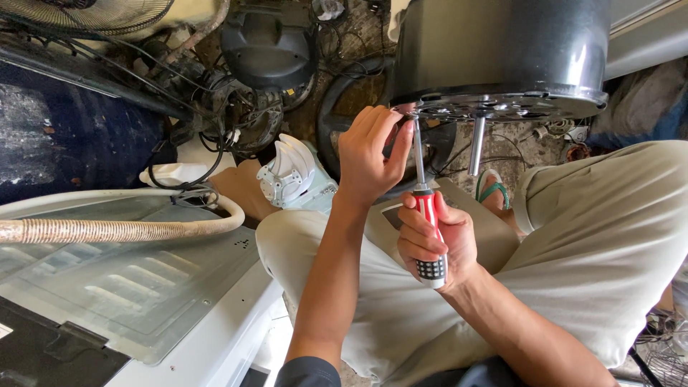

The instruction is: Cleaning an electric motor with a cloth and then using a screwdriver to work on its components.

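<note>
While seated, hands: both raised to the underside of a tilted machine.
Right hand (435, 244): fist closed around the screwdriver (426, 215) handle.
Screwdriver: red grip with a white and black dotted butt; slim steel shaft stands upright, tip at the drum's lower rim.
Left hand (371, 152): fingers curled and pinched at the shaft's tip, touching the rim.
Drum (502, 50): dark grey, glossy, round body with a slotted metal base plate; a bare steel spindle (476, 145) juts down just beside the shaft.
Nearby: white finned fan part (288, 174) left of the wrist, ribbed hose (107, 229) farther left.
</note>
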